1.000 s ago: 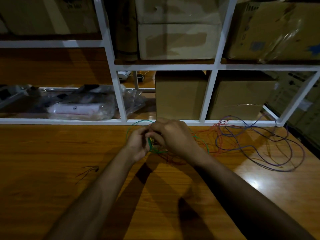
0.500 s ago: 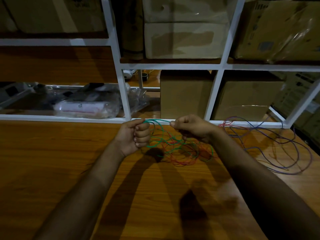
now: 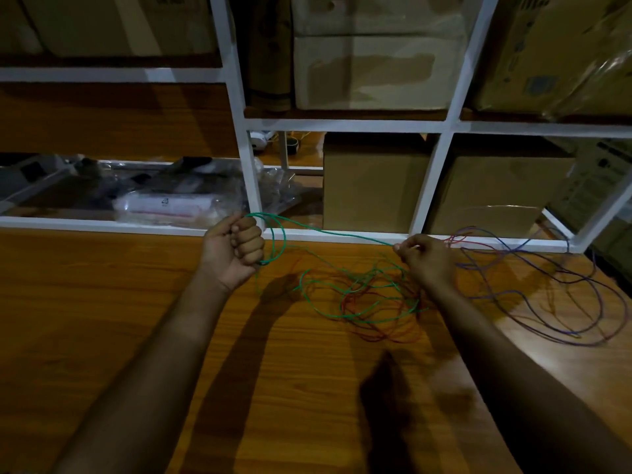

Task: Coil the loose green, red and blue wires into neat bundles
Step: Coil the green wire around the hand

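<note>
My left hand [image 3: 236, 249] grips a small coil of the green wire [image 3: 328, 231] in a fist above the wooden table [image 3: 102, 302]. A taut stretch of green wire runs from that fist rightward to my right hand [image 3: 424, 260], which pinches it between thumb and fingertips. The rest of the green wire lies in loose loops on the table between my hands, tangled with the red wire [image 3: 386, 331]. The blue wire [image 3: 561, 302] sprawls in wide loops to the right of my right hand.
A white metal shelf frame [image 3: 253, 186] runs along the table's far edge. Cardboard boxes [image 3: 372, 186] fill its compartments, and plastic-wrapped items [image 3: 171, 203] lie on the lower left shelf. The table's right edge is near the blue loops.
My hands were together at the coil a second ago. The right hand has since slid out to the right along the green wire, drawing a length of it straight.
</note>
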